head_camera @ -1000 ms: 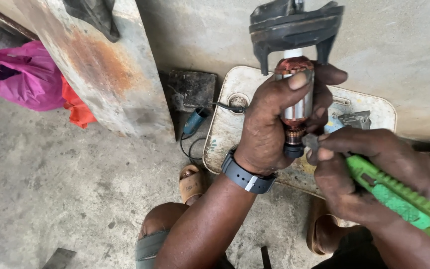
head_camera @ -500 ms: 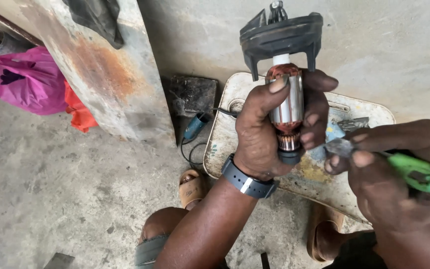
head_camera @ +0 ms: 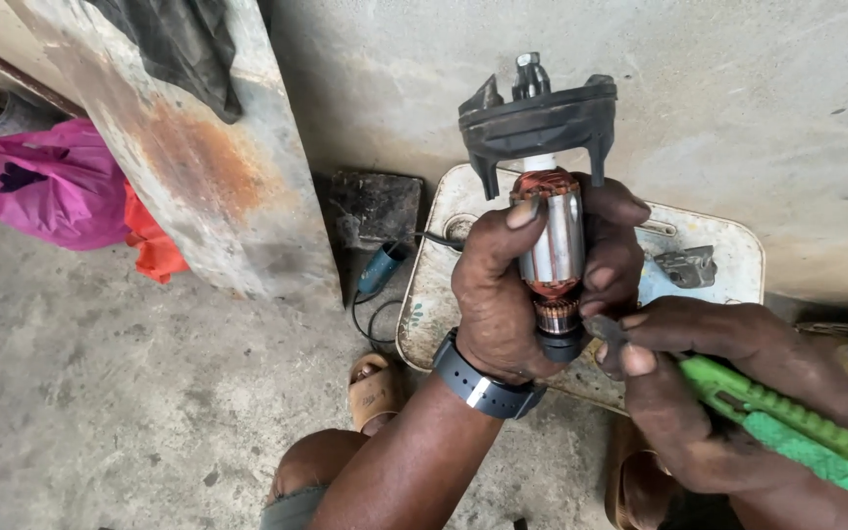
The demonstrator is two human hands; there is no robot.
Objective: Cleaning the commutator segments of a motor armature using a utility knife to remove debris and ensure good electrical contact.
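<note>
My left hand (head_camera: pixel 512 285) grips a motor armature (head_camera: pixel 552 245) upright; it has copper windings, a steel core and a black plastic cap (head_camera: pixel 537 123) on top. A dark wristband sits on that wrist. My right hand (head_camera: pixel 699 393) holds a green utility knife (head_camera: pixel 787 432), with its fingertips and the knife's front end touching the lower end of the armature by the commutator. The blade tip is hidden behind my fingers.
A worn white tray (head_camera: pixel 738 255) lies on the concrete floor beneath my hands, with a small grey metal part (head_camera: pixel 689 265) on it. A rusty metal panel (head_camera: pixel 198 167) leans at left, beside pink (head_camera: pixel 41 186) and orange cloth. A blue tool with cable (head_camera: pixel 380 270) lies near the tray.
My right hand with the green knife has moved back in toward the armature's lower end. The armature has shifted slightly lower in view, still held upright.
</note>
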